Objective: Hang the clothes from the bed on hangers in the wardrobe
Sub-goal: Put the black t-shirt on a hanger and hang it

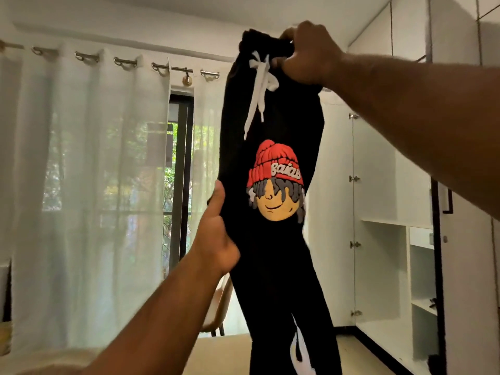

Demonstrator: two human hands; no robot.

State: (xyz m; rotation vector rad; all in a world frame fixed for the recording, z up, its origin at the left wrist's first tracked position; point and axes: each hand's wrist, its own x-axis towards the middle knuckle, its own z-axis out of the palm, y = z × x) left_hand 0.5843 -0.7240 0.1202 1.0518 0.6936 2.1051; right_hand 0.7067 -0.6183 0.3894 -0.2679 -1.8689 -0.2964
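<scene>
One view only, head-worn, wide-angle; straight lines bow near the edges. Camera faces forward, about level or tipped a little up: curtain rail [173,68] and ceiling take the top band, floor is only a thin strip at the bottom. Left forearm [162,307] comes in from the bottom edge, right forearm [419,109] from the right edge, both stretched away from the lens. Black trousers [270,253] hang at arm's reach dead centre, near the lens, covering the middle of the room. Behind them, well apart: white curtain [81,185] on the left, open wardrobe [384,266] on the right, its shelves seen at an angle.
</scene>
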